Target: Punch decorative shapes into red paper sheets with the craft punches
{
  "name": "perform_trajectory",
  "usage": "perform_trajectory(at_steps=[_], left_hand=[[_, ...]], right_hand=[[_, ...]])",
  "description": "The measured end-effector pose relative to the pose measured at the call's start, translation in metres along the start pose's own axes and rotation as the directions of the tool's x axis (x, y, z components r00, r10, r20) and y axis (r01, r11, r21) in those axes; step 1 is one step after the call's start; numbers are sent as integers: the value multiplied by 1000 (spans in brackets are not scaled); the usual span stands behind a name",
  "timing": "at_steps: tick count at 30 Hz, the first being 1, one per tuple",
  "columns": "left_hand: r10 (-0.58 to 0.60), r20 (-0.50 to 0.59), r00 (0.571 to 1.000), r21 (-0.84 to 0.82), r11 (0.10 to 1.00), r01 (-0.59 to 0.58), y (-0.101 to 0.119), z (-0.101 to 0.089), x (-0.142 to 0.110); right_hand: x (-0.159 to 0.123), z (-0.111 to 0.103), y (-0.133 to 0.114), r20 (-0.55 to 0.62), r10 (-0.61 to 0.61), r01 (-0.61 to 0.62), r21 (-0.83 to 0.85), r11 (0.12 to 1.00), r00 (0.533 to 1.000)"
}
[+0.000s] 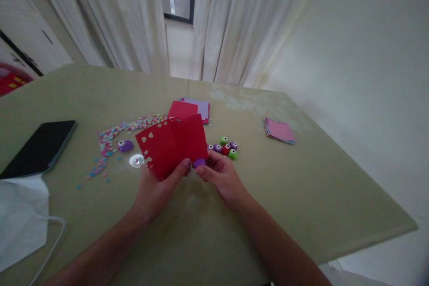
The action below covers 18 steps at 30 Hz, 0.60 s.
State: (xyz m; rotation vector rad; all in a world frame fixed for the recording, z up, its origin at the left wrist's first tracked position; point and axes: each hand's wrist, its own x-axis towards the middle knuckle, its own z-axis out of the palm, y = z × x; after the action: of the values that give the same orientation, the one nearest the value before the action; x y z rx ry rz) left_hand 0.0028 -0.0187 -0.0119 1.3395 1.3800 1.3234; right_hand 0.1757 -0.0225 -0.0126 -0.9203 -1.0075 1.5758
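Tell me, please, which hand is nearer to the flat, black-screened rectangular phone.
Left. The left hand, holding folded red paper with cut-out shapes, is right of the phone; the right hand, holding a small purple object, is farther right.

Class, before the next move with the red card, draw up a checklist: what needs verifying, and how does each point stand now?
1. Red card held by the left hand: ok.
2. Purple punch held by the right hand: ok.
3. Card edge seated inside that punch: cannot tell, too small.
4. Other punches close by: ok, clustered just beyond the right hand.
5. Confetti gathered up: not ok, strewn on the table.
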Motion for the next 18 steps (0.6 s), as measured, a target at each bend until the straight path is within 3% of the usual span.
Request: perform_trajectory(at_steps=[3,5,6,9,11,13,18], left_hand=[[-20,-66,998,13,1000,21,1,-1,3],[-27,-87,996,22,999,29,2,-1,6],[-34,-94,995,16,999,35,2,-1,7],[-65,-103,993,-24,998,63,3,-1,10],[-72,-80,994,-30,997,70,4,-2,10],[-62,-50,997,-37,998,60,4,-2,10],[-20,-37,999,-110,994,16,1,4,10]], right_hand=[[0,-5,-2,-36,-65,59,-147,987,997],[-1,-10,-5,-51,-167,136,-372,918,985],[-1,-13,-7,-45,-231,177,-510,842,972],[-1,-21,-12,29,-371,229,-831,507,928],[0,-27,-13,76,-378,214,-917,337,923],[3,-31,-10,109,-355,204,-949,241,929],[8,-40,-1,124,-394,206,-963,172,911]])
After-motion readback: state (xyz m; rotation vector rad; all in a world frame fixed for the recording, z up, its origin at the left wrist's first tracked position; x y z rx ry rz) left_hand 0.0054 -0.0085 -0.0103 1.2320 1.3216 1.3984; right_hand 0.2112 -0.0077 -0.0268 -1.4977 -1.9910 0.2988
